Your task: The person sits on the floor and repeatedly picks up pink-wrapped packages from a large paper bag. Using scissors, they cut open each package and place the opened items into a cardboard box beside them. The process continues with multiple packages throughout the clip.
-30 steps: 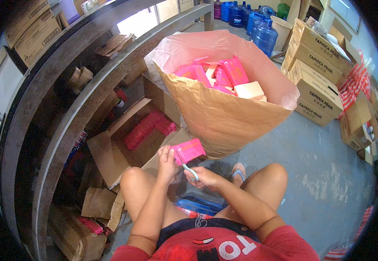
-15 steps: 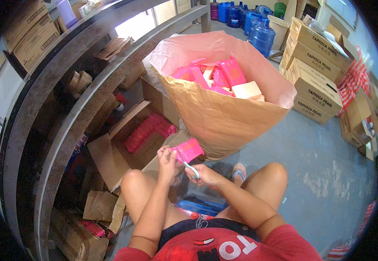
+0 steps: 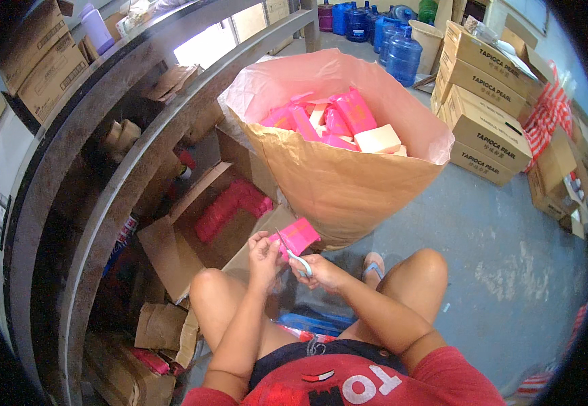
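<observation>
Between my knees, my left hand (image 3: 265, 256) pinches one end of a pink plastic packet (image 3: 299, 235). My right hand (image 3: 322, 272) grips light blue-handled scissors (image 3: 300, 262), whose blades lie across the packet close to my left fingers. Just beyond stands a large brown paper sack (image 3: 348, 183), its mouth wide, holding pink packets (image 3: 353, 111) and pale cream blocks (image 3: 378, 139). To the left, an opened cardboard box (image 3: 162, 254) contains a row of pink packets (image 3: 229, 210).
A grey metal shelf frame (image 3: 107, 203) curves along the left. Stacked cartons (image 3: 487, 128) stand at the right, with red-striped plastic (image 3: 548, 122) beside them. Blue water jugs (image 3: 402, 57) are at the back. A torn cardboard box (image 3: 158, 325) lies at lower left.
The view has shifted slightly. Both hands keep hold of the packet and scissors in nearly the same place.
</observation>
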Available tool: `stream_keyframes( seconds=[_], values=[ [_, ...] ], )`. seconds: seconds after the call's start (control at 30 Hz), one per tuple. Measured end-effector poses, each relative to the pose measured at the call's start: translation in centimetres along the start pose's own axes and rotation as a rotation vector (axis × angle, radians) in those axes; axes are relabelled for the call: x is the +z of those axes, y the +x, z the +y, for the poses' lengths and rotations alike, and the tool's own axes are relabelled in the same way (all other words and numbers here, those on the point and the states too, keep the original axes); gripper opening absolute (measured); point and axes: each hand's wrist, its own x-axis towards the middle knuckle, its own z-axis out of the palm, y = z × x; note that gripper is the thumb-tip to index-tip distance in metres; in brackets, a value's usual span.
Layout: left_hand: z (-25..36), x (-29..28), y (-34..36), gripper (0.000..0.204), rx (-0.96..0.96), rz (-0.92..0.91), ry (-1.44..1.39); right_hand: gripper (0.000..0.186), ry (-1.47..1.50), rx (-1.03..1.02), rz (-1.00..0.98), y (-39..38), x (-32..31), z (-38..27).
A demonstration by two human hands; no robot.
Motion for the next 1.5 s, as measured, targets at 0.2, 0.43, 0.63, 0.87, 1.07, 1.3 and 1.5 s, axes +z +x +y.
stream_keyframes(
  seconds=[0.2,0.43,0.63,0.87,1.07,1.3,1.5],
  values=[
    [0.6,-0.1,0.1,0.014,0.065,-0.064,-0.106,0.041,-0.079,-0.008,0.008,-0.1,-0.3,-0.4],
    [1.0,-0.1,-0.6,0.011,-0.06,-0.168,-0.209,0.041,0.055,0.035,-0.012,-0.2,-0.4,-0.4],
    [0.4,-0.3,-0.4,0.013,-0.053,-0.124,-0.227,0.04,-0.015,0.043,0.07,0.1,-0.5,-0.4],
    [0.0,-1.3,1.0,0.01,-0.03,-0.291,-0.386,0.043,-0.072,0.044,0.002,-0.9,-0.4,-2.3],
    [1.6,-1.0,0.7,0.009,-0.139,-0.503,-0.523,0.046,-0.003,0.049,-0.106,-1.8,-0.4,-3.2],
    [2.5,0.2,0.6,0.007,-0.038,-0.555,-0.532,0.047,0.087,0.031,-0.135,-1.7,-0.8,-3.1],
    [2.3,-0.7,0.8,0.009,-0.051,-0.6,-0.455,0.047,0.179,0.069,-0.244,-2.1,-1.4,-2.1]
  ],
)
